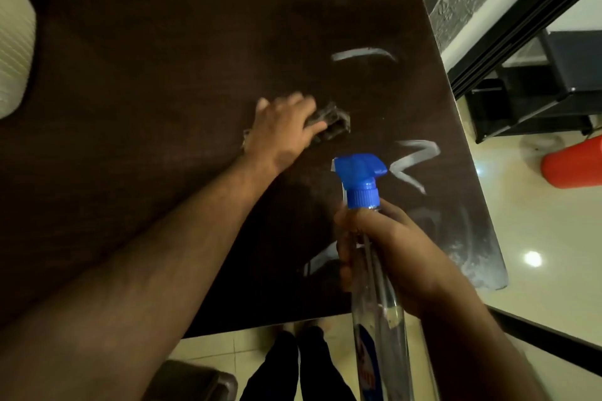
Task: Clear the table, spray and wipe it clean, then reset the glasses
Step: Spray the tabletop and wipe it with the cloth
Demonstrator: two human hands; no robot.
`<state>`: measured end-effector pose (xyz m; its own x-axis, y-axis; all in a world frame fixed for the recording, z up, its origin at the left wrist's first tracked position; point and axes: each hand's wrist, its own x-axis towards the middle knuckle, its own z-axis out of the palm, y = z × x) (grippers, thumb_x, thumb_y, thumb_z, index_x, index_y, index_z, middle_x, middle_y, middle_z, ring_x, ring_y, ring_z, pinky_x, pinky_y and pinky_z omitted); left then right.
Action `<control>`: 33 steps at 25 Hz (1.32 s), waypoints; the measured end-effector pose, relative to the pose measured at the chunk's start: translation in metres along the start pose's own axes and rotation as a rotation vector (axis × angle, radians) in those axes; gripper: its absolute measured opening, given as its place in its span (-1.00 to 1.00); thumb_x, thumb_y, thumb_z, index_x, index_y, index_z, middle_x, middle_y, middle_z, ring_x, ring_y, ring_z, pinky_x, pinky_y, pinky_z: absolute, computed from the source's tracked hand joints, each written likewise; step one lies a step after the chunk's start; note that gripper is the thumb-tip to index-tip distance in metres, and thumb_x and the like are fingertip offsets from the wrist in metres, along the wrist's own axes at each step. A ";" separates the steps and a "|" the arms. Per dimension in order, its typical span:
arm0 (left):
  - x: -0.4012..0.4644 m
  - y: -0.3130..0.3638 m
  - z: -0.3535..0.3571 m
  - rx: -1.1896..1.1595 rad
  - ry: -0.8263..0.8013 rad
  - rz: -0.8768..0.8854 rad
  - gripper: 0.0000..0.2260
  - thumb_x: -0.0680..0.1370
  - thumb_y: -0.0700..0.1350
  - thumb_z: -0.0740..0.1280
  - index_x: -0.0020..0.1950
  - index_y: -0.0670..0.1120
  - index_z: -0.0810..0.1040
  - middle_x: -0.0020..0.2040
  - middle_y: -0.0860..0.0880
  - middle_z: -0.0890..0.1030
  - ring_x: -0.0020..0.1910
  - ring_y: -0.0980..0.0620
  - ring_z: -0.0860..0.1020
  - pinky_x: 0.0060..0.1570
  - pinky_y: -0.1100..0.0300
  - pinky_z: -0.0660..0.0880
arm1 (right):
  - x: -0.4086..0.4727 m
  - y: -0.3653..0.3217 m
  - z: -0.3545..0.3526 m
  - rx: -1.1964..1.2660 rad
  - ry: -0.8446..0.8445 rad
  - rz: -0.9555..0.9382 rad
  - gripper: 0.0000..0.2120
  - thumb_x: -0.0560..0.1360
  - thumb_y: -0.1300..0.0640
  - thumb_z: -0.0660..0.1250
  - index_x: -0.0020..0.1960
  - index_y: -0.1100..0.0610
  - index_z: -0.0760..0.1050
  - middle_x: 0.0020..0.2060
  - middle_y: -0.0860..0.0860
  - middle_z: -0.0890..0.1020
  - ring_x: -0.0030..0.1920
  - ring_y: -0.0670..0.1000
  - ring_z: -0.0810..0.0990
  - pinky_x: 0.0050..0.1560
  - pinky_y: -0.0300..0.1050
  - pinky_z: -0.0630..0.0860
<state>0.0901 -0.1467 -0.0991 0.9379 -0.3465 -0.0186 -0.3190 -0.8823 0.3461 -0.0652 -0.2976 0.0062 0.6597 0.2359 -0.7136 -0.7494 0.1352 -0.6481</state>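
On the dark table [130,107], left hand [280,130] fingers flat on cloth [329,122], right hand [387,254] gripping spray bottle [374,270] upright

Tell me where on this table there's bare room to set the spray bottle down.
The table's left half is bare, from the far wall edge to the near edge, left of the left hand on the cloth. The far right corner is bare too. The right side is busier: white streaks, and the right hand holding the spray bottle.
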 end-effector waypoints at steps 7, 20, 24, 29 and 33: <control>-0.013 -0.062 -0.017 0.084 0.211 -0.236 -0.75 0.58 0.10 0.23 0.02 -0.08 0.50 0.00 -0.11 0.56 0.01 -0.16 0.52 0.03 -0.05 0.30 | -0.020 0.020 0.003 0.016 0.036 -0.016 -0.72 0.32 0.08 0.39 0.02 0.11 0.50 -0.38 0.16 0.51 -0.45 0.15 0.49 -0.37 -0.01 0.46; -0.082 -0.055 -0.010 0.079 0.186 -0.152 -0.77 0.55 0.12 0.24 -0.08 -0.04 0.48 -0.09 -0.04 0.55 -0.06 -0.11 0.53 -0.03 -0.02 0.29 | -0.035 0.050 0.009 -0.024 -0.095 0.003 -0.64 0.36 0.06 0.40 0.11 0.13 0.44 -0.33 0.16 0.53 -0.42 0.13 0.52 -0.37 -0.05 0.52; -0.023 -0.042 -0.009 0.061 0.240 -0.419 -0.75 0.58 0.12 0.20 0.07 -0.03 0.49 0.05 -0.06 0.56 0.03 -0.10 0.53 0.08 -0.05 0.32 | -0.040 0.053 0.004 -0.016 -0.082 -0.014 -0.72 0.34 0.10 0.40 0.01 0.14 0.47 -0.31 0.17 0.50 -0.43 0.09 0.52 -0.39 -0.05 0.52; -0.066 0.022 0.010 0.052 0.065 -0.067 -0.77 0.58 0.15 0.20 0.05 0.02 0.47 -0.05 0.04 0.48 -0.01 -0.01 0.51 0.04 0.01 0.28 | -0.046 0.061 -0.001 -0.071 -0.112 0.031 -0.66 0.34 0.06 0.41 0.07 0.12 0.46 -0.29 0.17 0.53 -0.40 0.14 0.53 -0.33 -0.02 0.53; -0.132 -0.015 0.002 0.114 0.118 -0.067 -0.72 0.55 0.18 0.18 -0.08 -0.01 0.49 -0.14 0.02 0.52 -0.10 -0.04 0.53 -0.05 0.02 0.26 | -0.054 0.064 -0.008 -0.079 -0.128 0.032 -0.67 0.34 0.05 0.41 0.07 0.10 0.48 -0.28 0.16 0.52 -0.38 0.13 0.53 -0.34 -0.03 0.54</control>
<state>-0.0289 -0.0887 -0.1031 0.9649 -0.2517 0.0746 -0.2624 -0.9349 0.2391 -0.1482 -0.3095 0.0008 0.6193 0.3601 -0.6977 -0.7597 0.0503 -0.6483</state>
